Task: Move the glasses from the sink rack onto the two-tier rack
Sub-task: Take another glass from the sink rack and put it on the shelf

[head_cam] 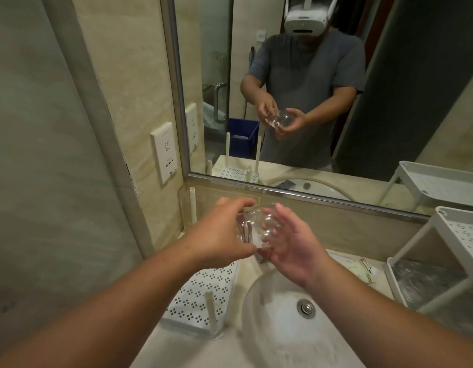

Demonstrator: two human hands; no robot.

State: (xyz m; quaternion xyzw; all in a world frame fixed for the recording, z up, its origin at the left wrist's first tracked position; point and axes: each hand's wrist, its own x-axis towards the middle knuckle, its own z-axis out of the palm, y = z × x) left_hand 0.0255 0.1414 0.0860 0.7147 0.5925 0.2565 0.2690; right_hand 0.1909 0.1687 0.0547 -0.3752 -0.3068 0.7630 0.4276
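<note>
A clear drinking glass is held in the air above the counter, between both hands. My left hand grips it from the left, fingers curled over its top and thumb beneath. My right hand cups its right side with the fingers bent around it. Below the hands lies the white perforated sink rack with upright pegs. The white two-tier rack stands at the right edge, and a clear glass sits on its lower tier.
A white sink basin with a metal drain lies below my right arm. A large mirror on the wall ahead reflects a person holding the glass. A wall socket is at the left. Small packets lie on the counter.
</note>
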